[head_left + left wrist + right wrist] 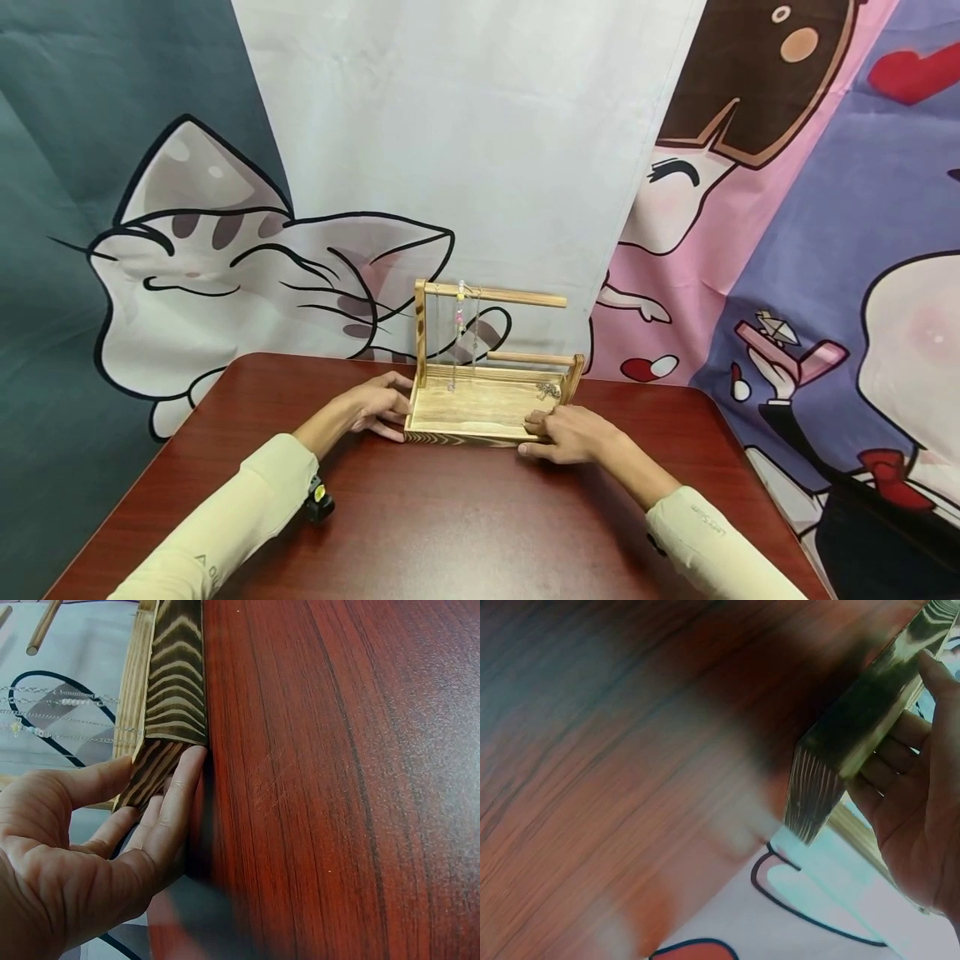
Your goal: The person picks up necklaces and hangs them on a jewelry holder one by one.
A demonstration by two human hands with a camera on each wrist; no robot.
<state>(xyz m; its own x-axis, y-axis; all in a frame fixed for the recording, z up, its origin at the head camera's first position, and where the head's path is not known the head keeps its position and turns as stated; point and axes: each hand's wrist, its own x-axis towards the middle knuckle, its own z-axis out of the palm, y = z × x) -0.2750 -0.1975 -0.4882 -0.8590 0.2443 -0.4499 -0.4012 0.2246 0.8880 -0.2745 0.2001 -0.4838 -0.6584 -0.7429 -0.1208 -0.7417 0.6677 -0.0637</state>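
Note:
A wooden jewelry stand (pixel 472 414) with a shallow tray base stands on the table. My left hand (pixel 378 406) holds its left end near the front corner; in the left wrist view the thumb (pixel 105 780) lies on the upper edge and the fingers against the end. At the right front corner, my right hand (pixel 572 435) grips the front wall, its thumb outside and its fingers over the rim. Necklaces (pixel 460 329) hang from the upper bar (pixel 517 296), toward its left. A small heap of chain (pixel 548 390) lies in the tray's right rear.
The reddish-brown table (pixel 450 517) extends in front of and beside the stand. A shorter, lower bar (pixel 528 358) runs along the stand's right rear. Behind the table hangs a cartoon-printed cloth (pixel 480 150).

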